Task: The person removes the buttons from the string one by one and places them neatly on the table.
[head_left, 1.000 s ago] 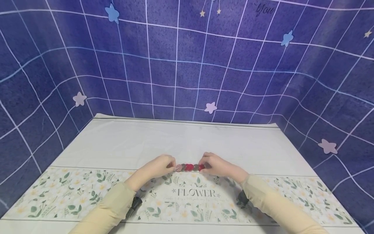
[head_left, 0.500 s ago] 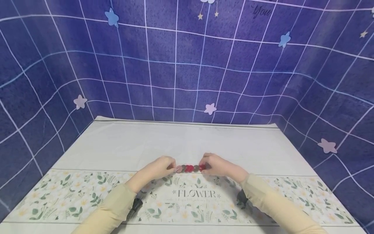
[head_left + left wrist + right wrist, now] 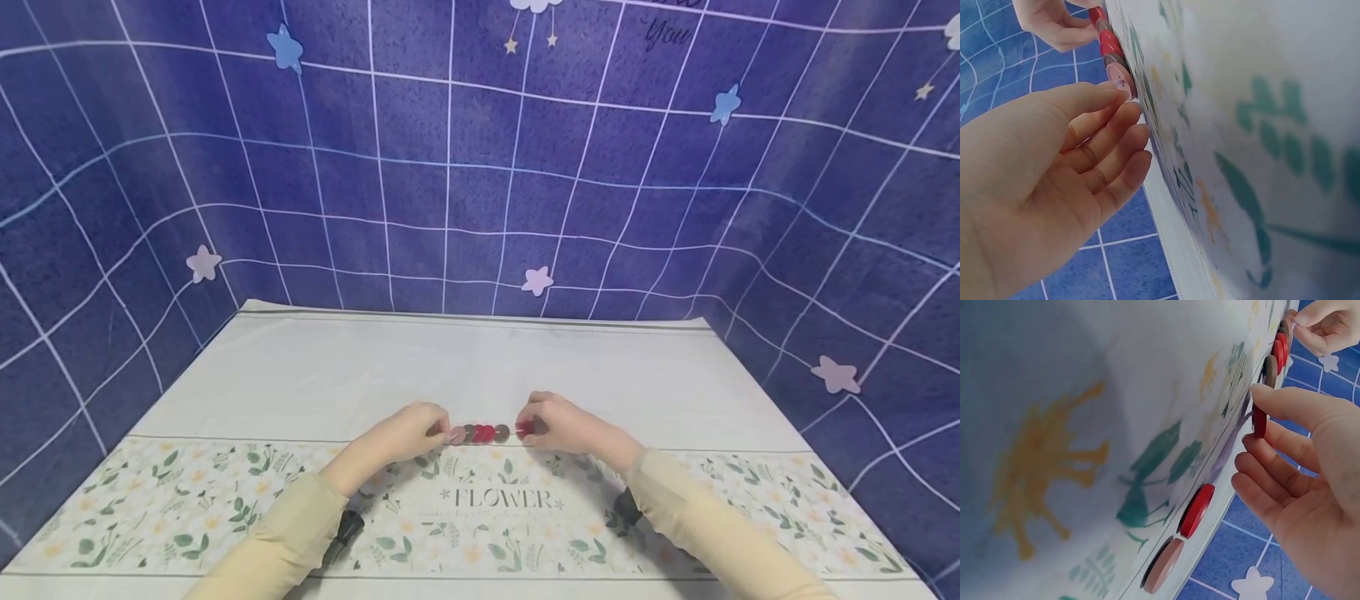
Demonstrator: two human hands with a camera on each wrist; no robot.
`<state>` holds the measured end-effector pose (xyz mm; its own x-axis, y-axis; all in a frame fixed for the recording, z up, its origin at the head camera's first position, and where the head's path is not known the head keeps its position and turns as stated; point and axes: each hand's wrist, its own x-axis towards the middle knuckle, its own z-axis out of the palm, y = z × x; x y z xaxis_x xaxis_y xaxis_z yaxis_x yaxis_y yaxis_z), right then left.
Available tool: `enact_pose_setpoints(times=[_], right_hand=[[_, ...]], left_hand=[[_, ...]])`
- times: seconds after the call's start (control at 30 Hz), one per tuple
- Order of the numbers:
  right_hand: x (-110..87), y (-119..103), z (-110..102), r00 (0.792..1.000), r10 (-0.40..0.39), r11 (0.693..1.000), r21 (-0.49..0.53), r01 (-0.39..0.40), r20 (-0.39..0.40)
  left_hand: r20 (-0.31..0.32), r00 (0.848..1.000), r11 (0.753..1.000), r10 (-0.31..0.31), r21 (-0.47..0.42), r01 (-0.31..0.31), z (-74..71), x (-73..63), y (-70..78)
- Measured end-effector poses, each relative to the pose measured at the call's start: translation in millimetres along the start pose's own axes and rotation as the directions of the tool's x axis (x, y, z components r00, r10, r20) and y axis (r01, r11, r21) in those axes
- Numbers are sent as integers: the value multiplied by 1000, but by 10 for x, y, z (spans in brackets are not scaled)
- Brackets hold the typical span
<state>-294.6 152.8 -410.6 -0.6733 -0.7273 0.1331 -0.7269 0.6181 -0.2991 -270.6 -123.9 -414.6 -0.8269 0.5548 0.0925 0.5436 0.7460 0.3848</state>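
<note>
1. The left hand [image 3: 408, 435] rests on the tablecloth [image 3: 480, 367], just left of the row of buttons [image 3: 480, 433]. Its fingers are loosely bent and its fingertips [image 3: 1124, 94] touch the pink button [image 3: 1120, 76] at the row's left end.
2. The row of buttons lies just above the printed word "FLOWER" [image 3: 503, 498], between the two hands.
3. The right hand [image 3: 562, 425] pinches a red button [image 3: 1259, 420] between thumb and forefinger, lifted just off the right end of the row.
4. In the right wrist view, another red button [image 3: 1195, 510] and a pink one [image 3: 1163, 566] lie on the cloth below the right hand.
5. On the blue backdrop [image 3: 480, 150] behind, the written word "You" [image 3: 670, 32] shows above the row, to the right.
</note>
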Motion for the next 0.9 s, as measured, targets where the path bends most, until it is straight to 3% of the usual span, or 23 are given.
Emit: enact_pose_setpoints(times=[0.23, 0.53, 0.9], right_hand=[[-28, 26, -22, 999, -26, 1000, -1, 26, -19], [-65, 49, -47, 999, -16, 1000, 3, 16, -32], [-114, 81, -75, 999, 23, 1000, -7, -23, -46]], left_hand=[[0, 1000, 1000, -9, -4, 9, -4, -6, 6], [13, 997, 997, -75, -20, 75, -3, -1, 23], [14, 997, 997, -75, -23, 76, 4, 0, 20]])
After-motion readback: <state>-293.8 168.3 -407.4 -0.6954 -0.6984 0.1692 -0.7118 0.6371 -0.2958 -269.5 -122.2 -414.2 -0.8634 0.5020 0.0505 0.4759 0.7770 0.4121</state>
